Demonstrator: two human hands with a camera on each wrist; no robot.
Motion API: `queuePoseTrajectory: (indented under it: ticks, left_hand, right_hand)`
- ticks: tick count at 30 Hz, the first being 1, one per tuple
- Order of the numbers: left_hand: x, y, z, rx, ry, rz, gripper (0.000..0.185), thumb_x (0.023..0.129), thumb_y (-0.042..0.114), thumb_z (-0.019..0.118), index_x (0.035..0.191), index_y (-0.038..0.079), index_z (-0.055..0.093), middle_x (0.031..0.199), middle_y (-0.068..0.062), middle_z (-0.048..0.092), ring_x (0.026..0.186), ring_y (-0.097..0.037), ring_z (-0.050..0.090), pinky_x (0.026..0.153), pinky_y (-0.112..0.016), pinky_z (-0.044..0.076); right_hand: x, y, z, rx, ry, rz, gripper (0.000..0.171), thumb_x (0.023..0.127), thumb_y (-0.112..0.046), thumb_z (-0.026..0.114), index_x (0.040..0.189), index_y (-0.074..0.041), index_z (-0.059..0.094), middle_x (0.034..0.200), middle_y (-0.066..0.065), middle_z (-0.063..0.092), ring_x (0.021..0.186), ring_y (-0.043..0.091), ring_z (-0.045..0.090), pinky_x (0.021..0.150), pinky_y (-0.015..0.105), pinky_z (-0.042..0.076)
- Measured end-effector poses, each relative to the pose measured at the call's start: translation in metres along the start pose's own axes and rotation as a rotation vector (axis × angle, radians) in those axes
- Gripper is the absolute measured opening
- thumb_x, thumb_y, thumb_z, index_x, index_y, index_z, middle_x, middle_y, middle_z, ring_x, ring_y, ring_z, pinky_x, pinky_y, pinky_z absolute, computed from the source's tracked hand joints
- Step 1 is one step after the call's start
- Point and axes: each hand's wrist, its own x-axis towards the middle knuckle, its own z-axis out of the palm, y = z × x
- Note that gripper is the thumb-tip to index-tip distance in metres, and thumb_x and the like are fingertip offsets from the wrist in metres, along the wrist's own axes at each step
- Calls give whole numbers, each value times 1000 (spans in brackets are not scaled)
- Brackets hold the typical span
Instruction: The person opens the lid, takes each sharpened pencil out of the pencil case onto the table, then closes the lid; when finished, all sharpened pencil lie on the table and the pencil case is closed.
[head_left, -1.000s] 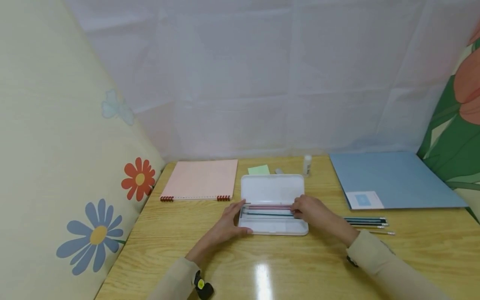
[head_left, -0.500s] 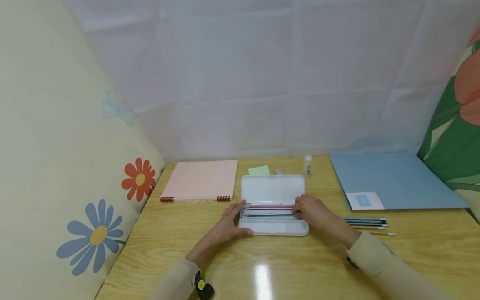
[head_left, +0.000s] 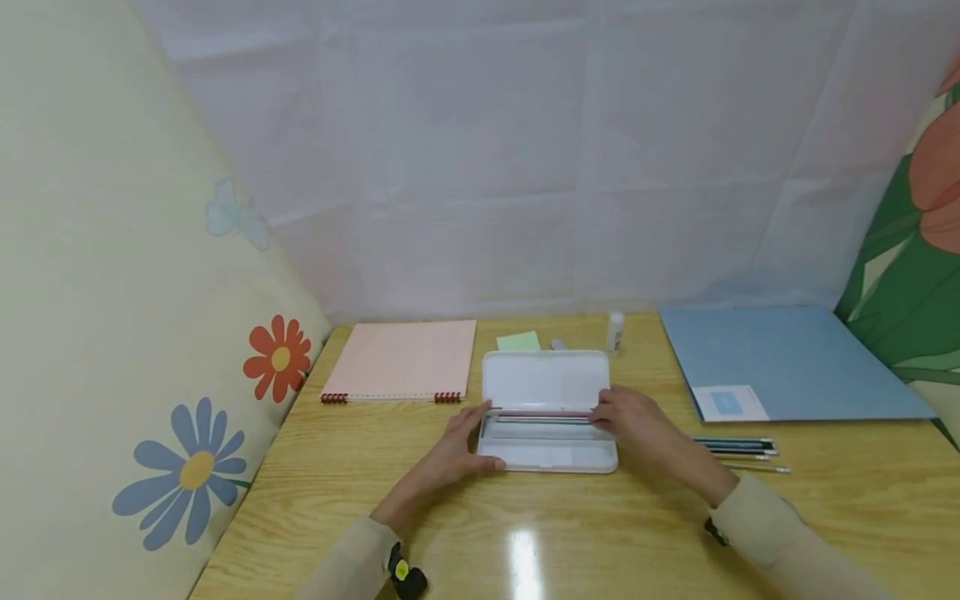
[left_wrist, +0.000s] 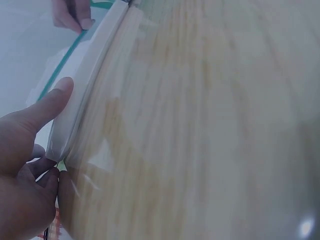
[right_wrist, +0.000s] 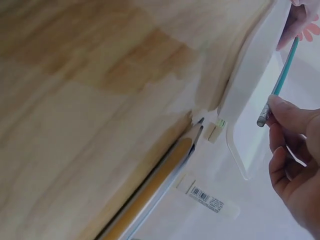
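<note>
A white pencil case (head_left: 546,379) lies on the table with its lid raised at the back. My left hand (head_left: 450,454) holds its left end, the thumb over the front edge and the fingers at the back corner. Between thumb and fingers of my right hand (head_left: 637,425), at the case's right end, is a teal pencil (right_wrist: 285,72), pinched near its eraser end. That pencil lies lengthwise along the rear compartment, close beside a reddish pencil (head_left: 540,413). In the left wrist view the teal pencil slants across the tray, my left thumb near its far end.
Several loose pencils (head_left: 735,445) lie right of the case, behind my right forearm. Beyond the case are a green sticky note (head_left: 517,341), a small grey item (head_left: 558,343) and a glue stick (head_left: 615,330). A pink spiral notebook (head_left: 405,358) lies left, a blue folder (head_left: 795,358) right.
The teal pencil has shifted backward in the case, toward the reddish pencil. My right hand has moved slightly right with it; my left hand stays on the case.
</note>
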Motion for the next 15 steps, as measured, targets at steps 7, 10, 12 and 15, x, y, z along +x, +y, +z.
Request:
queuePoseTrajectory:
  ticks: [7,10,12,15]
  left_hand:
    - [0,1,1,0,-1,-11,98,76,43,80,154,22,24,157,-16,20,143,-39,13,110,-61,21]
    - [-1,2,1,-1,5,-10,98,76,42,80,154,21,25,156,-16,20,143,-39,13,110,-62,22]
    - [-2,2,1,-2,11,-2,98,76,41,81,154,20,26,156,-18,20,143,-40,11,110,-62,21]
    - [-2,2,0,0,19,13,98,75,39,82,153,18,26,155,-20,21,143,-42,9,109,-63,20]
  right_hand:
    - [-13,4,-11,59,201,-44,17,70,4,79,81,-7,74,75,-1,57,68,15,52,57,25,46]
    - [-20,6,-17,11,231,-28,19,66,2,82,79,-9,74,72,-4,55,64,12,49,53,23,43]
    - [-26,8,-22,-4,227,-15,19,66,1,83,79,-10,74,72,-4,54,63,11,47,52,22,41]
    - [-37,10,-30,-18,220,3,20,66,1,83,80,-10,74,73,-5,54,64,9,47,52,21,42]
